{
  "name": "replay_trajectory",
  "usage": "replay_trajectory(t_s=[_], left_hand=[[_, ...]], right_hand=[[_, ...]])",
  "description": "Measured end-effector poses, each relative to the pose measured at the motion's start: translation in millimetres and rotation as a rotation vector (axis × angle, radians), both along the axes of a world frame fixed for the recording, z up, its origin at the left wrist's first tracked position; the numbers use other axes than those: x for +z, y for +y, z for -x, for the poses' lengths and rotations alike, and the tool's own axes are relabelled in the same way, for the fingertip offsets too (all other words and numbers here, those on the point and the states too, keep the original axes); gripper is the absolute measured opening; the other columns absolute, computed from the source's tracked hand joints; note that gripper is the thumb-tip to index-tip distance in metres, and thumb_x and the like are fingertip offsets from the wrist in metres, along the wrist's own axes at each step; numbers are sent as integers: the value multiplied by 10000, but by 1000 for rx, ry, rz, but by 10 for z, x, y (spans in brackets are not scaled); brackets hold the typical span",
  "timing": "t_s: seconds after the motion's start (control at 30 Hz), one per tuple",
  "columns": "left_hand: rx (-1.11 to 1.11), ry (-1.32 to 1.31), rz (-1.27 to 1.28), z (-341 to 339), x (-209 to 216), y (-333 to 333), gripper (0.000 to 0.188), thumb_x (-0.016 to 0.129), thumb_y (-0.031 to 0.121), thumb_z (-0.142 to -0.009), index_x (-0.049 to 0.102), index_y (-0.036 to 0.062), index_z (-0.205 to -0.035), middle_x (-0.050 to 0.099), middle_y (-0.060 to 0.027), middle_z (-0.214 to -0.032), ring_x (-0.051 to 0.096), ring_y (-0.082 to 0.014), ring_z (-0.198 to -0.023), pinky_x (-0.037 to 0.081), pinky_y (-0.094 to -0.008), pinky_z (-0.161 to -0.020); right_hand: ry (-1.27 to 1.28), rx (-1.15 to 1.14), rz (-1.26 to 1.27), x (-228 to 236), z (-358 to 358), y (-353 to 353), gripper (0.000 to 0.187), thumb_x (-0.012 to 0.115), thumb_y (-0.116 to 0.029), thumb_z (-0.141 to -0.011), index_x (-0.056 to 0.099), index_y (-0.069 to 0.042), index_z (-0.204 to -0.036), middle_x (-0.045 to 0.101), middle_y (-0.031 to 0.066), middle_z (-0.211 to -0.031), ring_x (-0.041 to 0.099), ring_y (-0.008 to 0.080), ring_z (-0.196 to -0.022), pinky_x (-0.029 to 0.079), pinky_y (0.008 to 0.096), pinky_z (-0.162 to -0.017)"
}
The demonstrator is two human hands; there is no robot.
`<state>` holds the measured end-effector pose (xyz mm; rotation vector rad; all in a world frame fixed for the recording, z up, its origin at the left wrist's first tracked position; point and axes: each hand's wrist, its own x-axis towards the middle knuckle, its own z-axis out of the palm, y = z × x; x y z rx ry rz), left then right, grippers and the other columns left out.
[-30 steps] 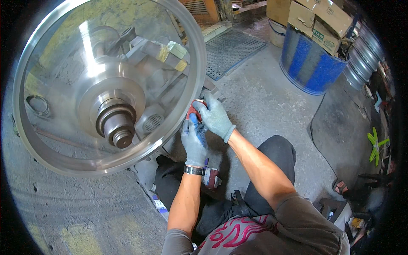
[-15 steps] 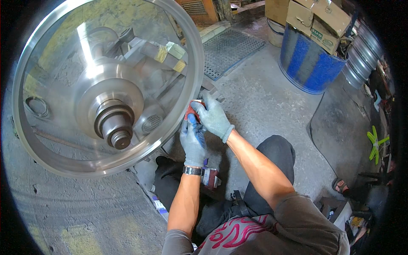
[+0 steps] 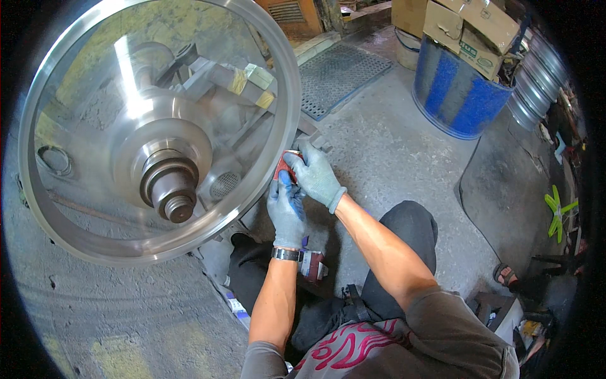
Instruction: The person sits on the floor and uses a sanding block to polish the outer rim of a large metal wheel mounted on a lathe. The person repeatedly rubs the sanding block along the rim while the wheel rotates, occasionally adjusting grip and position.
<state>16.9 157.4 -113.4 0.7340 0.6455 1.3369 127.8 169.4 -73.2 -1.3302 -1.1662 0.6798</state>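
Note:
A large, shiny metal wheel [image 3: 291, 95] fills the upper left, mounted on a stepped spindle [image 3: 170, 184]. Its inner part is a see-through blur, as if spinning. Both my hands wear grey gloves and meet at the right side of the rim. Between them is a reddish abrasive piece [image 3: 282, 167], perhaps sandpaper, held at the rim's edge. My left hand [image 3: 287, 211] grips it from below, fingers pointing up. My right hand [image 3: 317, 177] is closed on its upper right part. The glove fingers partly hide the piece, and its contact with the metal is hard to make out.
Beyond the wheel lies a perforated floor plate [image 3: 344, 76]. A blue drum [image 3: 459, 95] topped with cardboard boxes [image 3: 470, 31] stands at the far right, beside stacked metal rims [image 3: 540, 72]. Small cartons [image 3: 314, 265] lie between my legs. A sandalled foot [image 3: 505, 275] shows at right.

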Motion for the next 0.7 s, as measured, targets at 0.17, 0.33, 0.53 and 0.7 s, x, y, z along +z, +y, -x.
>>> replay_trajectory(t_s=[0.17,0.33,0.53,0.7], left_hand=[[-3,7,11,18,-9,0,348,609,264,-1048,625,31,-1305,701,-87,-1205,690,-164,-1039,585,-299,-871],[-7,-12,16,-8,31,-12,342,614,256,-1046,624,34,-1306,699,-85,-1205,685,-165,-1050,580,-304,-885],[0,-2,30,10,-2,5,345,610,252,-1047,620,33,-1314,695,-87,-1215,684,-170,-1057,578,-307,-892],[-4,-7,27,6,-6,4,348,607,251,-1048,616,34,-1320,696,-87,-1213,683,-170,-1058,577,-307,-893]], right_hand=[[60,11,-14,21,20,-12,288,630,-229,-966,548,42,-917,633,257,-814,654,334,-741,489,449,-684],[1,4,-8,7,-14,-8,279,630,-221,-967,552,43,-919,638,247,-815,655,314,-731,496,442,-682],[26,9,-5,35,2,-22,275,625,-224,-970,560,40,-931,651,258,-833,674,336,-741,501,451,-682],[7,12,11,19,2,-24,279,620,-234,-972,567,39,-942,656,264,-845,686,356,-764,506,456,-689]])
